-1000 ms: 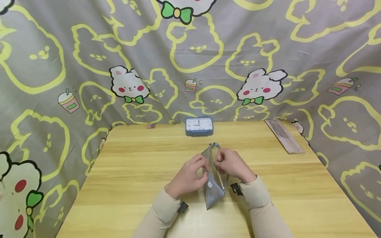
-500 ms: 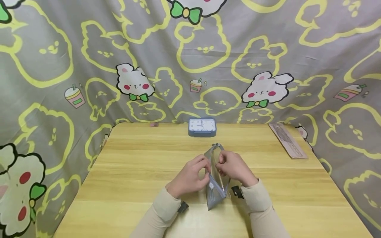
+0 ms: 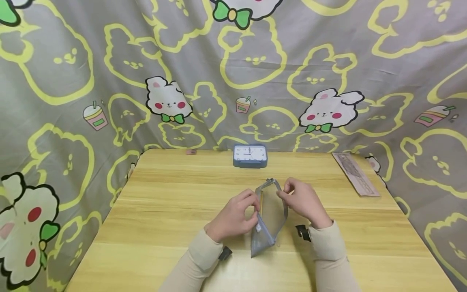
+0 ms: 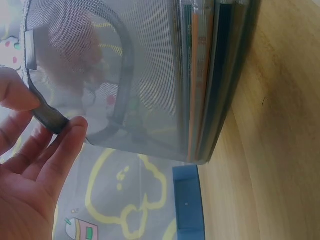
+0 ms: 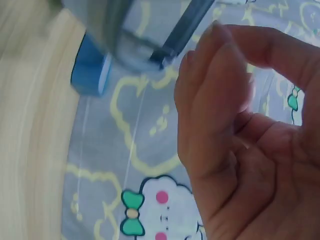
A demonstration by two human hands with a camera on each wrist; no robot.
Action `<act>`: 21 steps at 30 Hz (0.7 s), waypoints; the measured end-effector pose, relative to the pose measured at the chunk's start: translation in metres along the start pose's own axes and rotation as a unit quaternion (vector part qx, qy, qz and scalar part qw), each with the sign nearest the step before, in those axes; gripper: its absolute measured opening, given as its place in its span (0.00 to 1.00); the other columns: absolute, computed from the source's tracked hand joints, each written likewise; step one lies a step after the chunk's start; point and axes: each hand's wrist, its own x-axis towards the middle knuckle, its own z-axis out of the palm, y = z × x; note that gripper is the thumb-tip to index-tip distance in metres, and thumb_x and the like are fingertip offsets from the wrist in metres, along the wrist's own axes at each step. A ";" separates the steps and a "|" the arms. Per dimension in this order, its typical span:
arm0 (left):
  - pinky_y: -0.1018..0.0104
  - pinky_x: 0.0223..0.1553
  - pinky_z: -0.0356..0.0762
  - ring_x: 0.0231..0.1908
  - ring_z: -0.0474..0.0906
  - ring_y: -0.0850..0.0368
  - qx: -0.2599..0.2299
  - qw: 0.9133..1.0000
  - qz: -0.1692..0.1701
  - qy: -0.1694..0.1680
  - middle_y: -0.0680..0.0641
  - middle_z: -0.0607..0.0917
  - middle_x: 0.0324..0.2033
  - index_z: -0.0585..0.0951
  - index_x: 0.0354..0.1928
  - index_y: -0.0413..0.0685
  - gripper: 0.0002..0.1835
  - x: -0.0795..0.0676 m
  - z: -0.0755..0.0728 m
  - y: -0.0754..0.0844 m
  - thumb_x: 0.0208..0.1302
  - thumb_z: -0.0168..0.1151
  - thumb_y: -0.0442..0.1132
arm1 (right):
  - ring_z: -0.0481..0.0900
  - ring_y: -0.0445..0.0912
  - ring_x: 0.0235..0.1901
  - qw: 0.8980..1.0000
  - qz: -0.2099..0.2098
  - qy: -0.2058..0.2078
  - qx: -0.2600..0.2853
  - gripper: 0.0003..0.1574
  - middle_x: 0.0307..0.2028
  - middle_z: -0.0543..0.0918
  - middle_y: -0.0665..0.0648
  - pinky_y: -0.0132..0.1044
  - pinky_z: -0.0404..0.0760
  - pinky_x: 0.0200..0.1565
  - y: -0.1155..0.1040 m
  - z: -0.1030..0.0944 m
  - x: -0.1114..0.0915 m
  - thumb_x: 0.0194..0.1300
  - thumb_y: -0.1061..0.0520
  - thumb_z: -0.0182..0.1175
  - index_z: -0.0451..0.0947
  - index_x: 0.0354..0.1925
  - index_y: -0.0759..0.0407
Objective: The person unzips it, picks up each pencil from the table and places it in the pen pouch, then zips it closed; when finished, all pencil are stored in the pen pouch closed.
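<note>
A grey mesh zipper pouch (image 3: 260,242) stands on the table with its mouth spread wide. My left hand (image 3: 233,217) pinches the left edge of the mouth between thumb and fingers. On the opposite edge, my right hand (image 3: 304,203) grips the zipper band with thumb and forefinger. Through the mesh in the left wrist view, several slim pencils (image 4: 199,85) show upright along one side of the pouch. The right wrist view has the right fingers (image 5: 215,100) bent in, with part of the pouch blurred beside them.
A blue alarm clock (image 3: 250,156) stands at the back of the table (image 3: 164,227). To its left lies a small pinkish block (image 3: 191,152). A flat pink printed strip (image 3: 355,175) lies at the back right. A patterned grey curtain (image 3: 204,48) hangs behind.
My right hand has moved right and drawn its edge of the pouch outward, so the mouth is wider than before. My left hand has hardly moved.
</note>
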 end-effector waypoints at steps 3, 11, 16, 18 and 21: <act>0.79 0.50 0.81 0.43 0.82 0.61 0.000 1.000 0.002 0.002 0.52 0.80 0.42 0.77 0.36 0.48 0.11 0.000 0.001 0.000 0.55 0.65 0.25 | 0.75 0.43 0.19 0.999 -0.015 0.037 -0.032 0.10 0.23 0.83 0.52 0.37 0.69 0.23 0.009 -0.002 0.003 0.70 0.53 0.64 0.74 0.35 0.55; 0.73 0.50 0.85 0.43 0.83 0.61 -0.036 0.999 0.007 0.004 0.51 0.81 0.41 0.77 0.35 0.47 0.11 0.000 0.003 0.000 0.52 0.64 0.26 | 0.85 0.61 0.57 0.994 -0.097 0.031 0.047 0.10 0.66 0.82 0.63 0.45 0.89 0.43 0.045 0.015 0.022 0.70 0.69 0.59 0.71 0.38 0.56; 0.76 0.52 0.83 0.44 0.83 0.61 -0.061 0.998 -0.006 -0.001 0.49 0.82 0.41 0.77 0.34 0.49 0.12 0.001 0.002 0.001 0.52 0.64 0.25 | 0.79 0.64 0.66 0.978 -0.148 -0.054 0.136 0.11 0.70 0.78 0.63 0.52 0.86 0.55 0.051 0.021 0.025 0.68 0.74 0.57 0.69 0.39 0.61; 0.76 0.51 0.83 0.44 0.84 0.61 -0.067 0.998 -0.002 0.003 0.48 0.83 0.41 0.77 0.34 0.49 0.12 0.001 0.002 0.001 0.52 0.64 0.25 | 0.79 0.63 0.66 0.974 -0.149 -0.065 0.156 0.10 0.69 0.79 0.62 0.54 0.84 0.57 0.051 0.021 0.025 0.68 0.73 0.59 0.68 0.38 0.65; 0.75 0.51 0.84 0.43 0.84 0.59 -0.083 0.996 0.003 0.015 0.47 0.83 0.40 0.77 0.34 0.48 0.12 0.002 0.003 0.000 0.52 0.63 0.23 | 0.81 0.59 0.63 0.977 -0.138 -0.054 0.156 0.14 0.67 0.82 0.59 0.54 0.84 0.58 0.051 0.019 0.025 0.69 0.68 0.64 0.66 0.38 0.66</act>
